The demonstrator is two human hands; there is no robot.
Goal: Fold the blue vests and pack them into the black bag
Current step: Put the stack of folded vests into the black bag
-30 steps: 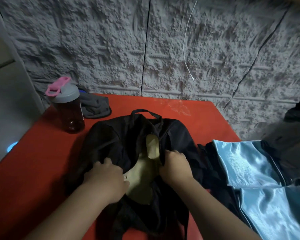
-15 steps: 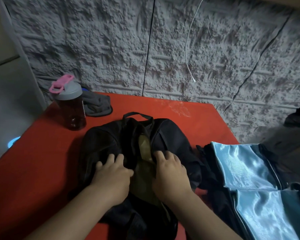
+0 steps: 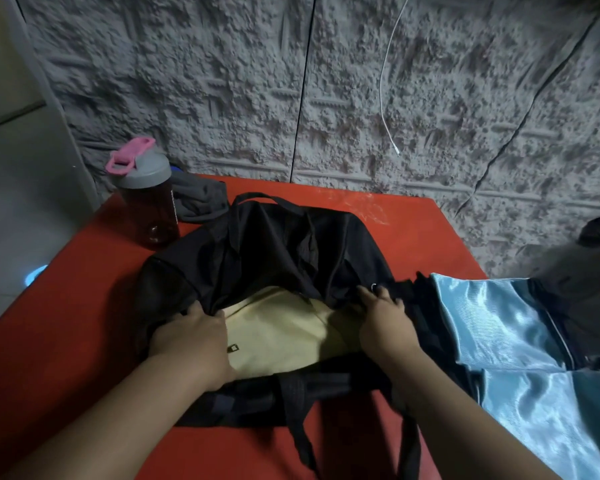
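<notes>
The black bag (image 3: 274,247) lies in the middle of the red table (image 3: 66,341), its mouth pulled wide so the pale yellow lining (image 3: 278,337) shows. My left hand (image 3: 194,341) grips the left side of the opening. My right hand (image 3: 383,320) grips the right side, next to a small metal ring. A shiny light-blue vest (image 3: 506,344) with dark trim lies flat on the table's right side, partly over the edge, touching the bag's right end.
A dark bottle (image 3: 146,199) with a grey lid and pink loop stands at the back left. Behind it lies a grey cloth (image 3: 201,199). A rough grey wall with a hanging white cable (image 3: 385,98) rises behind the table.
Both hands moved apart, from close together at the middle of the bag to its two sides. The opening went from a narrow slit to wide, baring much more lining.
</notes>
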